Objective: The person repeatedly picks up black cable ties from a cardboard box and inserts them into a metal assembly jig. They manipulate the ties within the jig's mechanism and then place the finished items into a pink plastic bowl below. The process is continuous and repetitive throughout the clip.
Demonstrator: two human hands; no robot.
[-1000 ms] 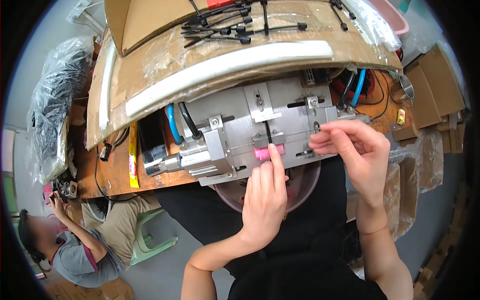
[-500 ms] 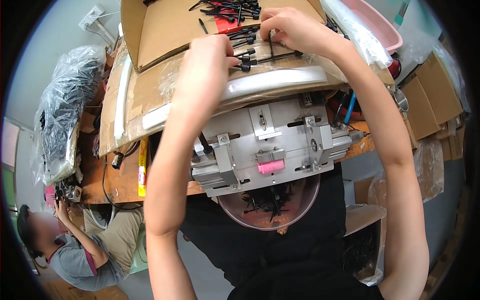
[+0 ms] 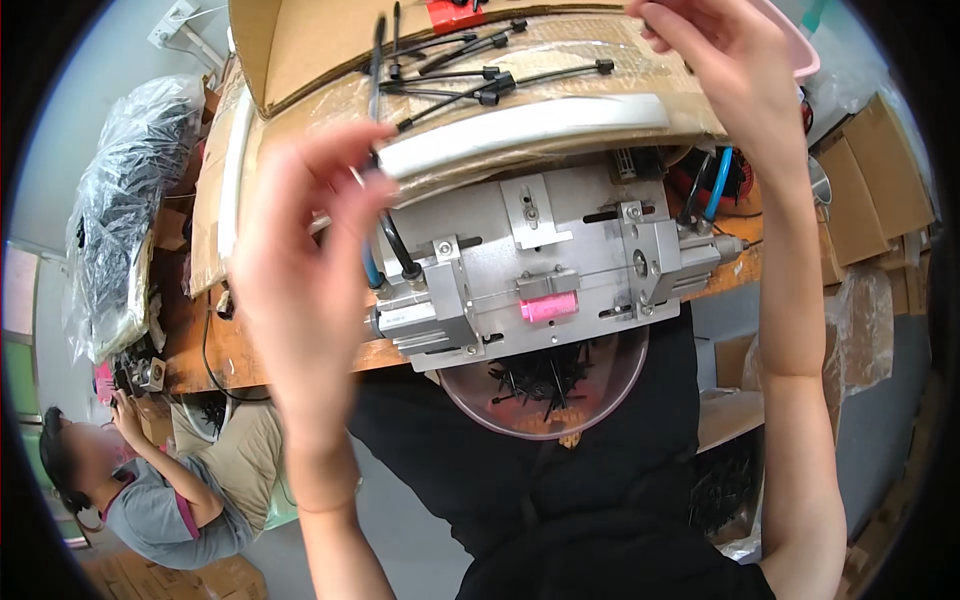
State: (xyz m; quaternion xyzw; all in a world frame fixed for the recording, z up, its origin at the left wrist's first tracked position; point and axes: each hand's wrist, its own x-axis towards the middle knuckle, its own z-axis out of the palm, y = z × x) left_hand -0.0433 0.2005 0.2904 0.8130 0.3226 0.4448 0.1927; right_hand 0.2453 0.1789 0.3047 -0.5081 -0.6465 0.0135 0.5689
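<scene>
So, quick change on our bench: half a second ago both our hands were up among the rods at 12 o'clock, and now they've split. Our left hand (image 3: pixel 310 235) has come back to about 10 o'clock, smeared by motion, and it looks like thumb and fingers are pinched on a black rod (image 3: pixel 376 75) standing nearly upright out of the grip. Our right hand (image 3: pixel 715 50) has swung out to between 1 and 2 o'clock, fingertips drawn in close, but we honestly can't tell if they're gripping anything. A second ago our left finger was pressing a rod at the pink block (image 3: pixel 549 306); that block, just off centre toward 3 o'clock on the metal fixture (image 3: pixel 490 225), now has neither rod nor finger on it. We'd read that as the fixture being unloaded, with the picked rod well apart from it. Loose black rods (image 3: pixel 450 93) lie on the cardboard (image 3: pixel 575 42) toward 12, beyond the white strip (image 3: pixel 530 130), and the see-through bowl (image 3: pixel 612 385) at 5 o'clock has a tangle of black pieces (image 3: pixel 545 380) in it.
</scene>
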